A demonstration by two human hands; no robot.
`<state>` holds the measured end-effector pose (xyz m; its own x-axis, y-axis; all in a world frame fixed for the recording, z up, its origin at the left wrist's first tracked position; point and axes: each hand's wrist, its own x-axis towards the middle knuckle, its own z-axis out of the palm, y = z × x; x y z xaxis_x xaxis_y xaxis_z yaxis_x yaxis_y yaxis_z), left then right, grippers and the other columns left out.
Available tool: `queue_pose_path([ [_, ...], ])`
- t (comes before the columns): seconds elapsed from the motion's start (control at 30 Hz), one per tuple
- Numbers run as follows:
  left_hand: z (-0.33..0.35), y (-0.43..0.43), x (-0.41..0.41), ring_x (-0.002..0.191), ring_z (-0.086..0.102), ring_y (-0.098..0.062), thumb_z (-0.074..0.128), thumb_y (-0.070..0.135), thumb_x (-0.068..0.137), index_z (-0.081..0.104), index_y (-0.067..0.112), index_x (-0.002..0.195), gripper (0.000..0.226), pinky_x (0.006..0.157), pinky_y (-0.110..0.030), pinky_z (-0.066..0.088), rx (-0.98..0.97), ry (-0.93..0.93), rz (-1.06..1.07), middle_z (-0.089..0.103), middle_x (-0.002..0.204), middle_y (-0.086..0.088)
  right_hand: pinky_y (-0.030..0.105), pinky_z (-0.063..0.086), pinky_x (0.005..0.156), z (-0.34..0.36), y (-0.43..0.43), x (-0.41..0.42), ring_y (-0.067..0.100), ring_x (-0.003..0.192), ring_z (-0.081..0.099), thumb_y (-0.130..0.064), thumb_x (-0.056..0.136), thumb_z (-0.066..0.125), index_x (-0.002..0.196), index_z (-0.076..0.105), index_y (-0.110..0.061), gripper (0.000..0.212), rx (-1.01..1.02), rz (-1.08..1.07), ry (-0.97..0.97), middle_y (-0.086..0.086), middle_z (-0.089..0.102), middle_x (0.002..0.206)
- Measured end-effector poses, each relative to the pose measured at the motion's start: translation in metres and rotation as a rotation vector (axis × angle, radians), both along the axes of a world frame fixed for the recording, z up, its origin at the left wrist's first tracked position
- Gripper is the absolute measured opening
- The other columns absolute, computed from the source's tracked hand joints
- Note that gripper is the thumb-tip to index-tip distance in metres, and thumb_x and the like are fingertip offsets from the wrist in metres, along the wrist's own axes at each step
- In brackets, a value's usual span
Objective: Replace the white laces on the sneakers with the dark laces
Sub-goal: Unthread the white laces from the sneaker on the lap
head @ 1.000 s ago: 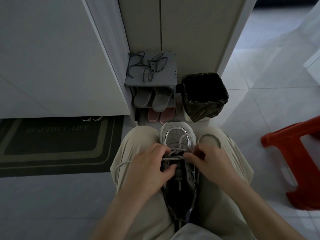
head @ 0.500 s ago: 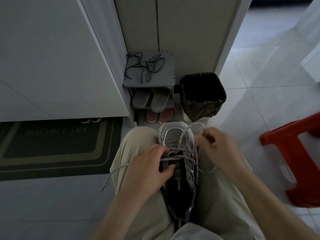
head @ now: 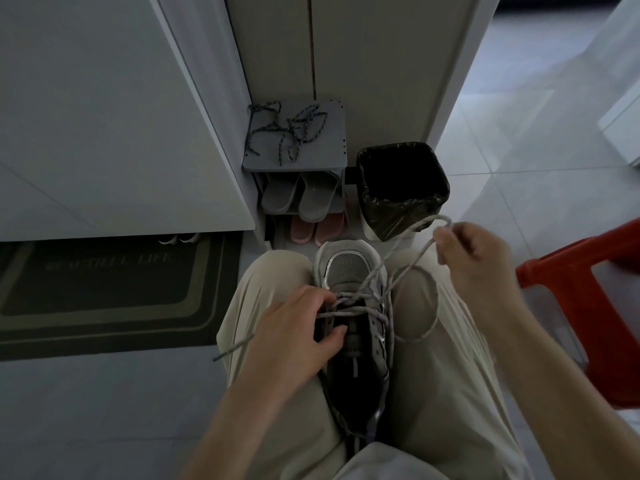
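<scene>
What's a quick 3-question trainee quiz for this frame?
1. True or false: the dark laces lie on top of the shoe rack.
2. The right hand pinches: A) a dark lace, B) the white lace, C) nothing?
3. Which hand grips the sneaker on the lap?
Key: 1 true; 2 B; 3 the left hand.

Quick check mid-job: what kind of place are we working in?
Probably a home entryway: a small grey shoe rack holding grey slippers and pink slippers, a dark rectangular doormat on the pale tiled floor, and a black-lined waste bin beside the rack.
</scene>
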<state>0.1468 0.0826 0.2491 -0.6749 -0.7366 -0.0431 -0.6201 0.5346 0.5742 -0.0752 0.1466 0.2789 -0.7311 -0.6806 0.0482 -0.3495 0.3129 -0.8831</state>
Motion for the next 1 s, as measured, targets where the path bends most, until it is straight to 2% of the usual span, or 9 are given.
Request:
queue_pose_path([
  [0.1,-0.001,0.000,0.001,0.093,0.054,-0.002,0.063,0.043,0.079,0.053,0.031,0.114,0.038,0.085,-0.027,0.047,0.004,0.002,0.009,0.050,0.105,0.023,0.025,0.036,0.049,-0.009,0.007,0.008,0.008,0.047,0.043,-0.054,0.075,0.061,0.062,0.060,-0.014,0.042,0.161,0.213,-0.061,-0.003,0.052,0.052],
  [0.13,-0.001,0.000,0.000,0.093,0.053,-0.002,0.063,0.043,0.079,0.053,0.032,0.113,0.037,0.084,-0.026,0.046,-0.002,0.003,0.012,0.049,0.104,0.024,0.023,0.037,0.050,-0.014,0.012,0.014,0.006,0.046,0.045,-0.058,0.069,0.064,0.062,0.061,-0.017,0.041,0.259,0.309,-0.040,-0.007,0.054,0.050],
  [0.23,0.000,0.000,-0.001,0.092,0.051,0.001,0.063,0.043,0.078,0.053,0.032,0.112,0.037,0.083,-0.022,0.044,-0.014,-0.003,0.015,0.045,0.101,0.026,0.011,0.039,0.052,-0.030,0.018,0.033,-0.002,0.057,0.056,-0.041,0.071,0.076,0.067,0.066,-0.030,0.016,0.377,0.453,0.061,-0.013,0.062,0.059],
  [0.4,-0.001,-0.001,0.000,0.091,0.049,0.003,0.064,0.042,0.078,0.053,0.032,0.112,0.037,0.082,-0.020,0.043,-0.010,-0.008,0.000,0.044,0.100,0.026,0.009,0.038,0.052,-0.030,0.017,0.046,-0.002,0.056,0.055,-0.032,0.079,0.072,0.068,0.063,-0.030,0.014,0.250,0.424,0.045,-0.012,0.061,0.060],
  [0.53,-0.001,-0.001,0.000,0.088,0.046,0.006,0.063,0.041,0.078,0.053,0.032,0.111,0.035,0.080,-0.017,0.040,-0.015,-0.003,-0.008,0.044,0.098,0.027,0.014,0.034,0.052,-0.025,0.011,0.041,0.003,0.055,0.048,-0.033,0.084,0.065,0.063,0.053,-0.025,0.025,0.317,0.442,0.215,-0.009,0.052,0.058],
  [0.63,-0.001,-0.001,-0.001,0.088,0.047,0.007,0.061,0.043,0.079,0.053,0.034,0.110,0.034,0.078,-0.016,0.041,-0.023,-0.001,-0.012,0.045,0.099,0.027,0.024,0.035,0.056,-0.018,0.010,0.018,0.014,0.061,0.049,-0.024,0.088,0.061,0.072,0.057,-0.015,0.019,0.236,0.244,0.270,-0.005,0.053,0.064],
  [0.73,-0.001,0.000,-0.001,0.087,0.049,0.005,0.060,0.045,0.079,0.051,0.035,0.109,0.033,0.077,-0.017,0.042,-0.027,-0.006,-0.012,0.045,0.100,0.027,0.022,0.035,0.056,-0.013,0.016,0.002,0.015,0.061,0.049,-0.016,0.089,0.059,0.075,0.057,-0.016,0.014,0.095,0.073,0.156,0.000,0.057,0.067],
  [0.9,-0.002,-0.003,-0.002,0.084,0.051,0.002,0.063,0.042,0.077,0.052,0.033,0.104,0.030,0.074,-0.018,0.045,-0.019,0.002,-0.008,0.047,0.097,0.024,0.023,0.040,0.055,-0.023,0.027,0.018,0.008,0.061,0.055,-0.043,0.082,0.063,0.075,0.067,-0.030,0.015,0.297,0.379,0.154,-0.006,0.063,0.066],
  [1.0,-0.002,-0.002,-0.003,0.084,0.051,0.002,0.063,0.041,0.076,0.052,0.034,0.103,0.030,0.072,-0.016,0.043,-0.021,0.011,-0.008,0.047,0.096,0.024,0.019,0.045,0.060,-0.029,0.024,0.029,0.001,0.064,0.058,-0.046,0.075,0.070,0.075,0.069,-0.033,0.012,0.320,0.481,0.121,-0.011,0.066,0.068],
])
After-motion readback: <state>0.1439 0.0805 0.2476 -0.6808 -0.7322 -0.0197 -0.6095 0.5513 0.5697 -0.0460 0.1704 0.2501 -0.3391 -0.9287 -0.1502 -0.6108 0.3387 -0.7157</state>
